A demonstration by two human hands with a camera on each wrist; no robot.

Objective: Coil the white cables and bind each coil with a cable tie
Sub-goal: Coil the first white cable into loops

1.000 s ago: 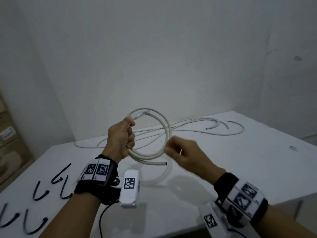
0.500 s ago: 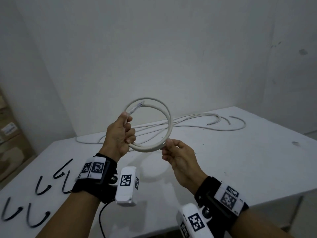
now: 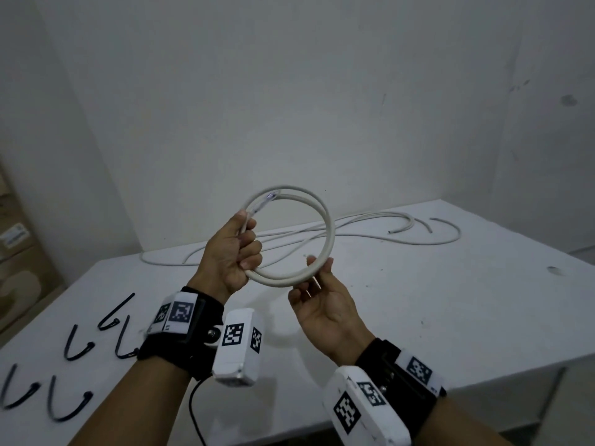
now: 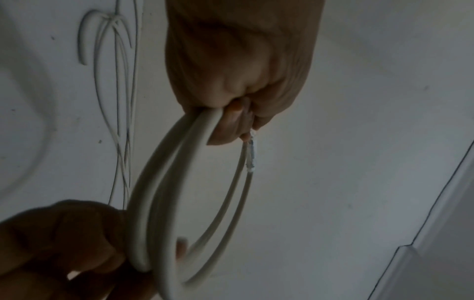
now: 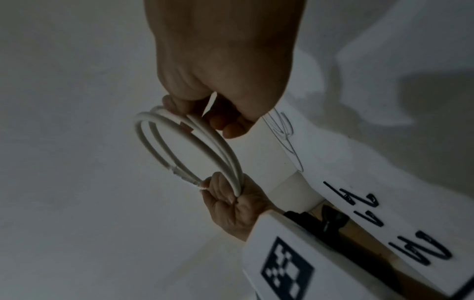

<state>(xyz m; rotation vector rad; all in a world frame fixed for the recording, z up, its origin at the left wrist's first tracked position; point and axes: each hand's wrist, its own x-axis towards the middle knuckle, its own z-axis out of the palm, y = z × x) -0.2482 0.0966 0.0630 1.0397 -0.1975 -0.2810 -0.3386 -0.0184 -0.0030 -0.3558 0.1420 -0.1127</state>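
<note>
While the left hand (image 3: 230,255) grips one side of the cable coil (image 3: 328,233) in a closed fist above the table (image 3: 450,300), the right hand (image 3: 322,304) pinches the opposite lower side between its fingertips. The cable's bare end (image 3: 269,198) pokes out just past the left thumb. More cables (image 3: 402,226) lie beyond both hands, and black ties (image 3: 77,344), somewhat blurred, lie outside the left wrist.

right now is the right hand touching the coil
Touching: in the head view the right hand pinches the lower right of the coil with fingertips.
</note>
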